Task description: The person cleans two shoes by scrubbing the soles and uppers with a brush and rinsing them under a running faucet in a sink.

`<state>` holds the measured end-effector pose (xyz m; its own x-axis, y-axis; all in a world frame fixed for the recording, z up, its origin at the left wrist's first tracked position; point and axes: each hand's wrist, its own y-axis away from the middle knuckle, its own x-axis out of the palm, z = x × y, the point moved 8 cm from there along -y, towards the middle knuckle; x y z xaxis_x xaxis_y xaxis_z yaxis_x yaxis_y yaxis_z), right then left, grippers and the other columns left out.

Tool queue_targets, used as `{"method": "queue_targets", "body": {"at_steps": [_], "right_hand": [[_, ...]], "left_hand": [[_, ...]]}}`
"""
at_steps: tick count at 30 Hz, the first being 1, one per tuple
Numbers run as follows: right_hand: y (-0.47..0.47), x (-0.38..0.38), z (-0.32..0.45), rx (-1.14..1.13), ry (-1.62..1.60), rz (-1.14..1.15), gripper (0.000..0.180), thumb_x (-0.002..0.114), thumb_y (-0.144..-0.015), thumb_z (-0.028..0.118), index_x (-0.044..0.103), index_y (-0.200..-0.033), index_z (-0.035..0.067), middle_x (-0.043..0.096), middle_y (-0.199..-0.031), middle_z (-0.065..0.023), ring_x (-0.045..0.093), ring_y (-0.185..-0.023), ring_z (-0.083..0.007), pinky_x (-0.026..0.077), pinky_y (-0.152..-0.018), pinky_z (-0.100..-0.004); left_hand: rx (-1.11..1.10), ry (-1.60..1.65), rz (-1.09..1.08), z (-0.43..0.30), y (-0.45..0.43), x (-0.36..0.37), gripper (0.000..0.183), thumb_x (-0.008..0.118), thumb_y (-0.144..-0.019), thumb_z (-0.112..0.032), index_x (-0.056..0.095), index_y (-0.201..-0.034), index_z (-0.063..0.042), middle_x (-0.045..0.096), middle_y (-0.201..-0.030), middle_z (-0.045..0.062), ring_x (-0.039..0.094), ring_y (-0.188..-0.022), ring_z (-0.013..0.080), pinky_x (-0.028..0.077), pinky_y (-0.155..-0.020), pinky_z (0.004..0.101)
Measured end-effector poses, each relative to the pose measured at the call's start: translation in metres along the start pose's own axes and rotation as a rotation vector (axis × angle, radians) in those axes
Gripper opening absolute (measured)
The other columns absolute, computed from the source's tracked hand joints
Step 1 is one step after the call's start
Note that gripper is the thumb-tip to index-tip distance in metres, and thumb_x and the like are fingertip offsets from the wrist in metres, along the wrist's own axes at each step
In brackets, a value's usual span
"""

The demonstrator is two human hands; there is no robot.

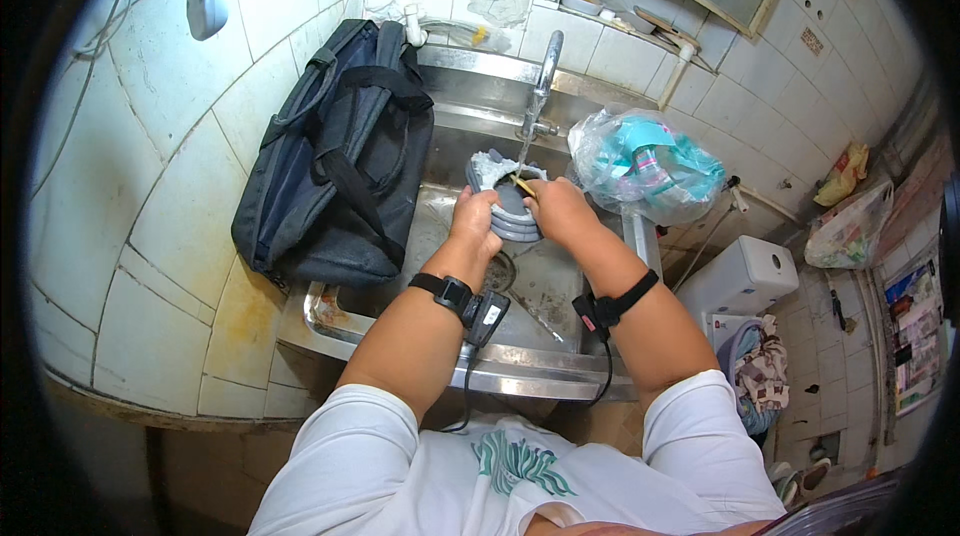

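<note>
Over a stainless steel sink [547, 311], my left hand [474, 221] grips the near left side of a grey, ribbed shoe or slipper [516, 225] with white fluffy lining; its exact kind is hard to tell. My right hand [559, 207] is closed around a thin yellowish stick or brush handle [523, 185], whose far end reaches into the grey item's opening. Water runs onto the item from the chrome faucet [541, 86]. What the stick's tip looks like is hidden inside.
A large dark fabric bag [337, 161] lies across the sink's left side. At the right rim sits a clear plastic bag with turquoise things [649, 161]. Tiled walls [172, 236] close in at left and behind. A white toilet tank [750, 277] and a laundry basket [727, 356] stand at right.
</note>
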<state>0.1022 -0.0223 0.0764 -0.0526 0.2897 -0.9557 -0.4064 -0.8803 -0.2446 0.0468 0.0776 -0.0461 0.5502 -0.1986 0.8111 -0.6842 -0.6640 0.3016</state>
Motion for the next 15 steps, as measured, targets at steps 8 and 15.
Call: {"method": "queue_targets", "body": {"at_steps": [8,15], "right_hand": [[0.042,-0.043,0.041,-0.144,0.035,-0.097,0.015,0.063,-0.085,0.015,0.063,-0.093,0.002,0.063,-0.078,-0.019,0.058,-0.079,-0.0377,0.046,-0.072,-0.0482],[0.089,-0.073,0.081,-0.28,0.053,-0.122,0.015,0.061,-0.085,0.01,0.059,-0.096,0.001,0.061,-0.078,-0.0156,0.056,-0.076,-0.0348,0.045,-0.068,-0.0453]], "left_hand": [[0.116,-0.042,0.045,-0.01,0.001,0.006,0.051,0.049,-0.073,0.009,0.043,-0.122,-0.002,0.055,-0.103,0.014,0.06,-0.087,0.0297,0.053,-0.075,0.0443],[0.1,-0.006,0.065,-0.016,-0.011,-0.006,0.05,0.048,-0.073,0.009,0.043,-0.121,-0.003,0.054,-0.106,0.014,0.059,-0.092,0.0303,0.053,-0.078,0.0452]]}}
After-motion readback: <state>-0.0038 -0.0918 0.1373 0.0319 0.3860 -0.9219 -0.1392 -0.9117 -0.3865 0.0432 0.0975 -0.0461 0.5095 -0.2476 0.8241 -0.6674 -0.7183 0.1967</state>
